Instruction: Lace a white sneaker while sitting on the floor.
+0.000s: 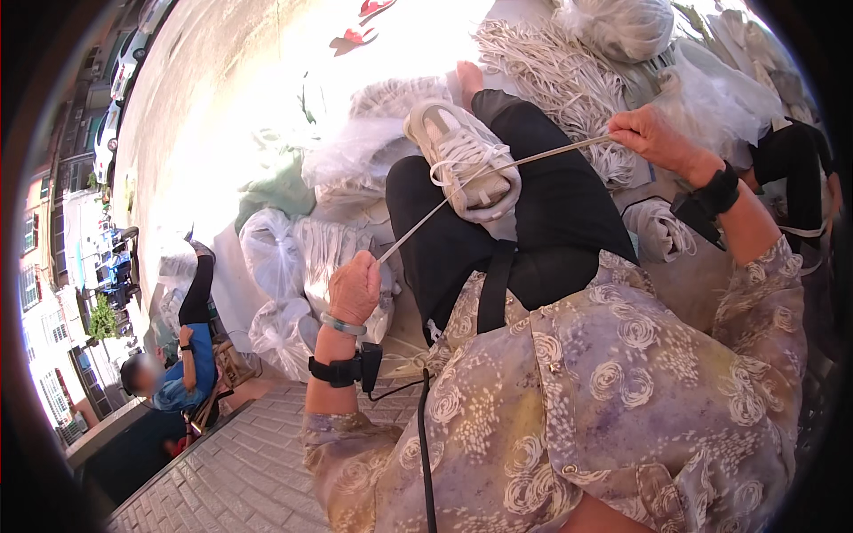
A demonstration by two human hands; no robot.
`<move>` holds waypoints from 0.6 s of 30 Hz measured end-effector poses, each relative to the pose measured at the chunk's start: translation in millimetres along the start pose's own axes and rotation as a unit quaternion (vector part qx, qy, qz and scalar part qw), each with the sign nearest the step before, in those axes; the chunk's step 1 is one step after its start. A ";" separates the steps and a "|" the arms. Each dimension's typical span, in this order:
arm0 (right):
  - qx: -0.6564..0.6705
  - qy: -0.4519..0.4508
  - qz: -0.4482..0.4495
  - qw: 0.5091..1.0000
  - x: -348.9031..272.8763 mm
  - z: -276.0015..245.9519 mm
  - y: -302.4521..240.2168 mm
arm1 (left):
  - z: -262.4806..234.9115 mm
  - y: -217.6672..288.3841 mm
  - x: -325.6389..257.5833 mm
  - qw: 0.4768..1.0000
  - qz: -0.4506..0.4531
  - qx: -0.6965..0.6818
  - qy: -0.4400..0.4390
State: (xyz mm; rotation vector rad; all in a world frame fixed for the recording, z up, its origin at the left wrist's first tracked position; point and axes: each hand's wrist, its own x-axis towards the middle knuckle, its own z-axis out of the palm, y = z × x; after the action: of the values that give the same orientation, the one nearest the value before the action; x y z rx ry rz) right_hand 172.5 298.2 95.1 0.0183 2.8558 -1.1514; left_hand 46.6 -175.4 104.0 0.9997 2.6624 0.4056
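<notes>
A pale beige and white sneaker (475, 188) rests on my lap, across my black-trousered thighs. White lacing zigzags over its tongue. My left hand (354, 289) is closed on one end of a shoelace (555, 151), low and to the left of the shoe. Up at the right, my right hand (653, 138) pinches the other end. Between the two hands the lace runs taut and slanting across the sneaker. Whether it is threaded through the eyelets there, I cannot tell. Both wrists carry black strapped devices.
Clear plastic bags (271, 258) of pale items lie to my left. A heap of white laces (569, 84) spreads beyond my knees, beside more plastic bags (715, 89). Red sandals (355, 38) lie farther out. A person in blue (191, 364) sits at the left; another person's dark-clothed leg (786, 173) shows at right.
</notes>
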 end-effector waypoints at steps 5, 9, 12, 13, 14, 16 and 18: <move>-0.008 -0.012 -0.003 1.000 -3.8 -6.0 6.7 | 7.5 4.2 -5.6 1.000 -0.009 0.005 -0.013; -0.008 -0.019 0.014 1.000 -12.8 -17.3 17.6 | 2.2 16.0 -4.4 0.999 -0.006 -0.034 -0.008; -0.009 -0.036 0.033 0.999 -18.9 -20.3 20.5 | 2.4 15.1 -5.6 0.998 0.029 -0.042 0.025; -0.023 -0.047 0.038 0.998 -19.9 -21.0 20.8 | 2.5 13.5 -6.3 0.999 0.037 -0.025 0.021; -0.024 -0.047 0.038 0.998 -20.3 -22.1 21.4 | 2.5 11.4 -6.9 0.999 0.045 -0.007 0.017; -0.097 -0.019 -0.032 0.995 -21.4 -24.1 21.8 | 2.8 0.8 -9.8 0.998 0.047 0.023 0.017; -0.143 -0.022 -0.042 0.989 -16.8 -33.9 20.6 | -2.4 -7.6 -10.6 0.997 0.050 0.054 0.017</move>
State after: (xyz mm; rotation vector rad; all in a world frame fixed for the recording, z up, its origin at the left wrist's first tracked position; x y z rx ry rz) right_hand 188.1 336.8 106.3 -0.1411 2.9760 -0.7327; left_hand 49.0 -188.4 105.1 1.1724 2.6976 0.3056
